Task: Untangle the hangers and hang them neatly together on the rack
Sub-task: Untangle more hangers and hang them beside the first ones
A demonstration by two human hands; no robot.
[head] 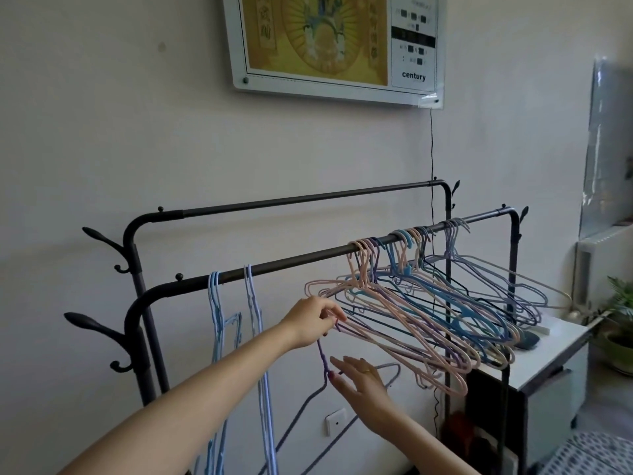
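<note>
Two black metal rails on the rack (274, 265), and the front one carries a tangled fan of thin pink, blue and purple hangers (428, 303), too interlaced to count, plus two narrow blue bunches (253, 320) hanging edge-on. The left hand (313, 322) pinches a purple hanger (323, 361) by its hook below the rail. The right hand (359, 382), fingers spread, touches its wire neck, while its lower bar runs out of view.

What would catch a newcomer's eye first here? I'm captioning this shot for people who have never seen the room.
The fanned bundle of pastel hangers on the front rail, right of centre. Next, the left hand pinching their near ends while the right hand touches a dangling purple hanger below.
</note>
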